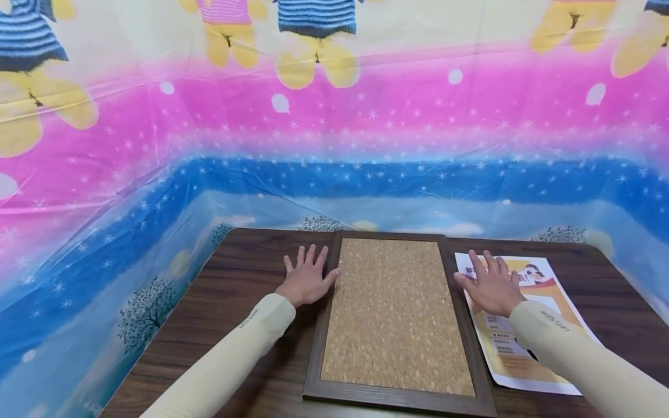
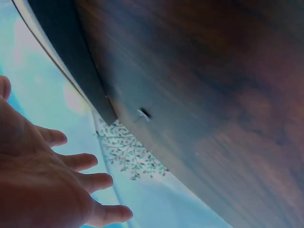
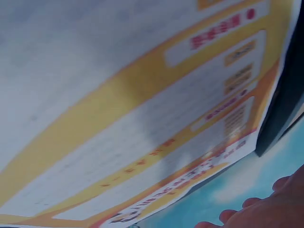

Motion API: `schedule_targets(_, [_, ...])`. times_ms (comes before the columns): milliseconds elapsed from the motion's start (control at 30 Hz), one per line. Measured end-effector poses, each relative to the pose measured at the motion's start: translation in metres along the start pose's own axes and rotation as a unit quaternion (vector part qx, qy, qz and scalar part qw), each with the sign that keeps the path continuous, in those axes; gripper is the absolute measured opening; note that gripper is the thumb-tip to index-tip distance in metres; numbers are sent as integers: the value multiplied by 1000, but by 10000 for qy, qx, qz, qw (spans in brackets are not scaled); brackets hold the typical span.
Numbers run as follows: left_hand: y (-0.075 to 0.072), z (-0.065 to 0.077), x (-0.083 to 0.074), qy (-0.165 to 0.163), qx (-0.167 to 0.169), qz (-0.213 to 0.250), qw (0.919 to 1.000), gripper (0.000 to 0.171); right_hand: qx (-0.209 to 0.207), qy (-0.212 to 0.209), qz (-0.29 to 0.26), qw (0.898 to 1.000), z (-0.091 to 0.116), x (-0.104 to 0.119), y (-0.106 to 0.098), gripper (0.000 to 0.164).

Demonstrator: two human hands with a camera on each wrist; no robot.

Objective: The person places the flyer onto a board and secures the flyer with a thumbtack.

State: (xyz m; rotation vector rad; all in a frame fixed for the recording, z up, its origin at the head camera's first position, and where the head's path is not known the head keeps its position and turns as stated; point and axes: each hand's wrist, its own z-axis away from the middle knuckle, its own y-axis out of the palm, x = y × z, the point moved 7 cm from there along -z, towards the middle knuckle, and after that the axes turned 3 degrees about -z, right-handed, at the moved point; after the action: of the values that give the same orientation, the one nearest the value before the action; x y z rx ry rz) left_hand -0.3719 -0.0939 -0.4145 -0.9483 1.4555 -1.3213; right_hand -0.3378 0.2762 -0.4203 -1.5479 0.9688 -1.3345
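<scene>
A cork board (image 1: 392, 313) in a dark brown frame lies on the table in the head view. To its left is my left hand (image 1: 306, 278), palm down with fingers spread; its thumb tip overlaps the frame's left edge, and contact is unclear. A small shiny pin-like thing (image 2: 143, 114) rests on the wood in the left wrist view. My right hand (image 1: 493, 284) is over a printed orange-and-white poster (image 1: 522, 371) right of the board, fingers spread and holding nothing. Hand and sleeve hide part of the poster's print. The right wrist view shows the poster (image 3: 142, 114) close up.
The dark wood-grain table (image 1: 230, 278) has rounded far corners. A printed cloth (image 1: 334, 128) in pink, blue and cream hangs behind it and along both sides. The poster lies close beside the board's right frame edge.
</scene>
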Motion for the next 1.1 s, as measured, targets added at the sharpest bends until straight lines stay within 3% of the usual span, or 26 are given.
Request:
schedule_targets(400, [1,-1,14,-99,6,-268,9996,68,66,129,152,9998,4,-27,-4,79])
schedule_targets(800, [-9,6,34,-5,-611,-754,9953,39,-267,438,190,9985,16,-60,-10,78])
schedule_targets(1100, [-4,-1,46,-107,-224,-450,9987,42,-249,660,176,9974,23,-74,-14,75])
